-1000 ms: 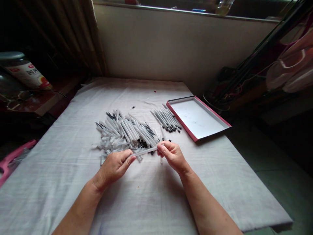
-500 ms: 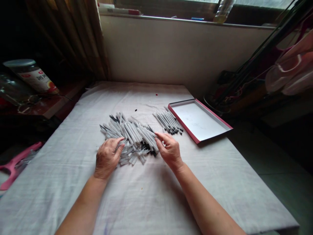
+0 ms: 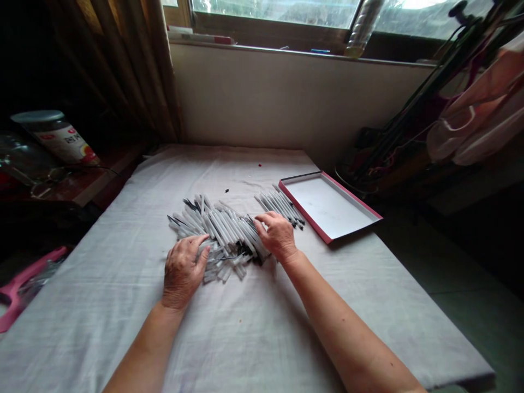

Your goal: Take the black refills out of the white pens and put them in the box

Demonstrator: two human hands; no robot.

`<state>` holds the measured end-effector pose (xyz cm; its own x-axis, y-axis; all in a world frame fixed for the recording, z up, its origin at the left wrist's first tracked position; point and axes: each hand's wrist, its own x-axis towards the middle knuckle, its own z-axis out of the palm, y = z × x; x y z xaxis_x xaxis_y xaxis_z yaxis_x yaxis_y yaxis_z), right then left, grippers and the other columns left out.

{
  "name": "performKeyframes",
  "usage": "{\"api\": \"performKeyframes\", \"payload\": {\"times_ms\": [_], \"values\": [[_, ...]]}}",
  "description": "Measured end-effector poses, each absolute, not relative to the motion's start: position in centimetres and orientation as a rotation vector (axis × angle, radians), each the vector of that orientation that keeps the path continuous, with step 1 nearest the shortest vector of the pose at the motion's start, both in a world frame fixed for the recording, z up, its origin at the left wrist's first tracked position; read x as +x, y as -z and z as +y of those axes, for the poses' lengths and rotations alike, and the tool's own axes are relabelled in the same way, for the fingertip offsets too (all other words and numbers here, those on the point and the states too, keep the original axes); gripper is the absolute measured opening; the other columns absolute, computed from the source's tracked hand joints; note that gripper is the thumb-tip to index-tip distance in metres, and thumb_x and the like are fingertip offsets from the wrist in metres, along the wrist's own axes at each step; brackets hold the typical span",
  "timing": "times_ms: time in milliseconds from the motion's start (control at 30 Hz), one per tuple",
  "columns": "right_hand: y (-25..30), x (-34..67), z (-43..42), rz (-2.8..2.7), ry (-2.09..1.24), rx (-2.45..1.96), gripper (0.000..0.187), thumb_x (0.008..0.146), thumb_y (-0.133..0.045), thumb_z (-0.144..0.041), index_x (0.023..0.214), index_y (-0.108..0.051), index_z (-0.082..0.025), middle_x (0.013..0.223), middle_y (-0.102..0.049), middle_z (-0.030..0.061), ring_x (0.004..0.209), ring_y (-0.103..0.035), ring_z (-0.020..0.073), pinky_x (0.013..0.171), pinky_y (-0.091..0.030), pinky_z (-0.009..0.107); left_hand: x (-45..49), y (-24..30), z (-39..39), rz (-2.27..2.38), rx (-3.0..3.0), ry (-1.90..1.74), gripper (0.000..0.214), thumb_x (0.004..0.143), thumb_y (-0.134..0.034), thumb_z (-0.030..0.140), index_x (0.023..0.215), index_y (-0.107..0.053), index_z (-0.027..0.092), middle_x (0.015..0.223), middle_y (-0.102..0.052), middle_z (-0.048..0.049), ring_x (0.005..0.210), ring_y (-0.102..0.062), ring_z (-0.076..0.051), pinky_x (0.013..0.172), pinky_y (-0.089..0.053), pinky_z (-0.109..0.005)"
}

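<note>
A loose pile of slim pen tubes, clear and whitish with some black parts, lies mid-table. My left hand rests at the pile's near left edge, fingers curved and thumb apart from the forefinger; it grips nothing that I can see. At the right edge of the pile is my right hand, thumb and forefinger tips close together against the tubes. What lies between those tips is too small to make out. Beyond it, a neater row of black-ended pen tubes lies side by side.
A shallow red-edged box lid with a white inside sits at the table's right side. A small black bit and a red bit lie on the white cloth. A labelled jar stands at left, near a pink-handled object.
My right hand has moved slightly away from me, over the pile's right edge. My left hand stays about where it was. The view has tilted up a little.
</note>
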<state>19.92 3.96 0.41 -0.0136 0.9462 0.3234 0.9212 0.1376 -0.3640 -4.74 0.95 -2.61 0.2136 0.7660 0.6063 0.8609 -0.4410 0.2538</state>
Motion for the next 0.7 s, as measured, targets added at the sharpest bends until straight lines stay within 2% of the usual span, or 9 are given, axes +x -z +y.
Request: {"api": "performKeyframes", "payload": {"times_ms": [200, 433, 533, 700], "values": [[-0.3, 24.7, 5.7, -1.834, -0.089, -2.2, 0.028, 0.092, -0.051, -0.029, 0.105, -0.075, -0.026, 0.108, -0.072, 0.0047, 0.091, -0.067, 0.0202, 0.074, -0.047, 0.027, -4.4, 2.9, 0.8, -1.612, -2.386, 1.063, 0.03, 0.096, -0.046, 0.034, 0.115, -0.066, 0.022, 0.107, -0.07, -0.0085, 0.098, -0.064, -0.025, 0.089, -0.049, -0.039], [-0.6, 24.8, 6.5, -2.013, -0.035, -2.295, 0.026, 0.091, -0.055, -0.039, 0.102, -0.076, -0.027, 0.11, -0.07, 0.0077, 0.096, -0.068, 0.0222, 0.073, -0.05, 0.028, -4.4, 2.9, 0.9, -1.585, -2.387, 1.096, 0.028, 0.095, -0.048, 0.032, 0.112, -0.067, 0.022, 0.106, -0.07, -0.0081, 0.098, -0.065, -0.024, 0.09, -0.049, -0.038], [-1.2, 24.2, 6.8, -2.043, -0.057, -2.362, 0.026, 0.091, -0.056, -0.037, 0.103, -0.076, -0.025, 0.113, -0.07, 0.0106, 0.099, -0.068, 0.0247, 0.076, -0.051, 0.03, -4.5, 2.9, 0.9, -1.597, -2.401, 1.094, 0.028, 0.095, -0.048, 0.032, 0.112, -0.067, 0.022, 0.107, -0.07, -0.0081, 0.099, -0.065, -0.024, 0.091, -0.049, -0.039], [-1.8, 23.1, 7.5, -2.025, -0.141, -2.453, 0.031, 0.089, -0.06, -0.036, 0.105, -0.076, -0.016, 0.113, -0.071, 0.0182, 0.102, -0.069, 0.0297, 0.079, -0.052, 0.034, -4.5, 3.0, 0.9, -1.583, -2.416, 1.091, 0.029, 0.095, -0.047, 0.032, 0.113, -0.067, 0.02, 0.106, -0.07, -0.0089, 0.098, -0.065, -0.025, 0.09, -0.05, -0.039]]}}
